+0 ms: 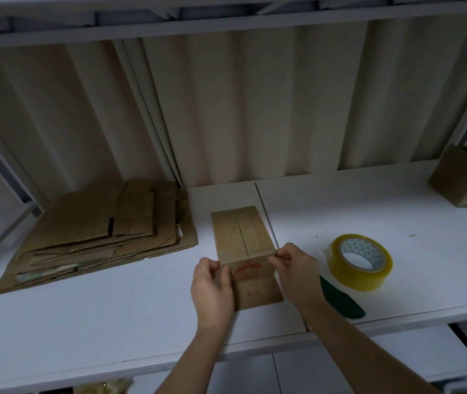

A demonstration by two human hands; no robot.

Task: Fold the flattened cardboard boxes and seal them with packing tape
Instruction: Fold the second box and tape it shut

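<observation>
Cardboard box point(243, 245) pinched by left hand point(212, 285); right hand point(297, 274) too.

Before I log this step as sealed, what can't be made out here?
Head view only:
- Tape on the folded box seam: too faint to tell.
- Red print on its front: too small to read.
- Box sides: hidden by left hand and right hand.
- Green object: partly behind the right forearm.

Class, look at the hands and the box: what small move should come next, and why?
Probably the right hand lets go and reaches for the tape roll beside it. The box is folded, its top flaps meet along a seam, both hands grip its near corners, and whether tape covers the seam is unclear.
</observation>
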